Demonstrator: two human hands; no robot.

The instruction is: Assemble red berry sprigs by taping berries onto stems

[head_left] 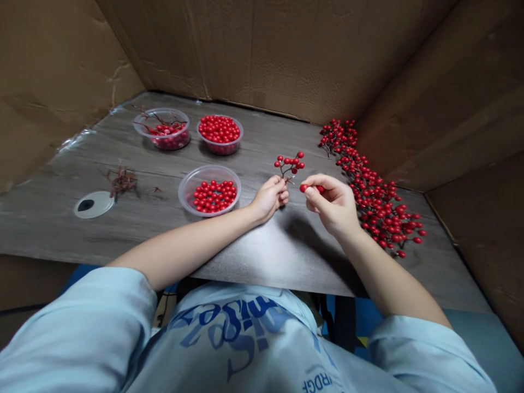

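My left hand [271, 197] is closed round the stem of a small twig of red berries [290, 162], held upright above the grey wooden table [262, 256]. Just to its right, my right hand [333, 203] pinches a single red berry [303, 188] between thumb and forefinger, with more red showing inside the fingers. Left of my left hand sits a clear round tub [209, 190] holding loose red berries. A long heap of berry twigs [370, 191] lies along the table's right side, right behind my right hand.
At the back left stand two more clear tubs, one with stems and berries [162, 128], one full of loose berries [220, 134]. A pile of bare stems [121, 180] and a round cable-hole cover [94, 204] lie at the left. Cardboard walls [286, 54] enclose the table.
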